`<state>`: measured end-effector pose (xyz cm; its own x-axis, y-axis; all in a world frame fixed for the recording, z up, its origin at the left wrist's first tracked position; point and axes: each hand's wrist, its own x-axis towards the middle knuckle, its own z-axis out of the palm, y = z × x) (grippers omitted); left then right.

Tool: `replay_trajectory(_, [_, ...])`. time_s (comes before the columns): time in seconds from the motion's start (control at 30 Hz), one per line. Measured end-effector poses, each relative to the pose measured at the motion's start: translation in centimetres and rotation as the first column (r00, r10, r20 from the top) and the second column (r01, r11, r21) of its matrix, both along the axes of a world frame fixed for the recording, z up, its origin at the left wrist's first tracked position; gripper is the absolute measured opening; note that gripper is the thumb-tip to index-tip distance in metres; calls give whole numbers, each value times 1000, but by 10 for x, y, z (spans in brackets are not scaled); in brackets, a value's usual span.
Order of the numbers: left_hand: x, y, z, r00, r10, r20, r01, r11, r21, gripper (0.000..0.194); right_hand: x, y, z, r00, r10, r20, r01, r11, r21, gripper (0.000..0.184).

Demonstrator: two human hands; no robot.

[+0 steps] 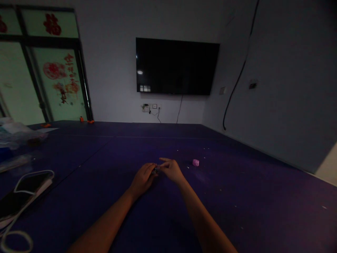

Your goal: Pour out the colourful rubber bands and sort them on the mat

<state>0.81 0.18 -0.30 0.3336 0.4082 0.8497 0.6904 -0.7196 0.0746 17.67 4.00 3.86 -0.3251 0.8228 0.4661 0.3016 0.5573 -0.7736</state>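
Both my hands meet over the dark purple table (126, 218). My left hand (143, 177) is closed around a small, dark and shiny piece (155, 170), too dim to name. From the other side my right hand (170, 169) pinches at the same piece, its index finger stretched out to the left above it. Fingers cover most of the piece. A little to the right of my right hand, apart from it, lies a small pink lump (195, 162).
A phone (15, 196) with a white cable (26, 200) lies at the left edge. Behind it are clear plastic bags (23, 137). Small orange pieces (81, 119) sit at the far left, and pale scraps dot the right side. A television (176, 66) hangs on the wall.
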Motion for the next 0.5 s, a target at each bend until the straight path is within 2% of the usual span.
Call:
replay_trajectory(0.1, [1,0,0,999,9,50,-8,999,-35,31,1,0,2,995,96,14,-95,995,-34,19])
replay_trajectory(0.17, [2,0,-1,997,15,75,-10,997,-71,32,1,0,3,993,115,23,-114,992,-54,22])
replay_trajectory(0.3, [2,-1,-1,991,35,132,-18,992,-124,34,1,-1,6,997,69,-16,-69,997,-31,25])
replay_trajectory(0.5, [4,-3,0,980,40,197,-10,988,-154,35,1,-9,13,992,18,-123,-3,992,123,42])
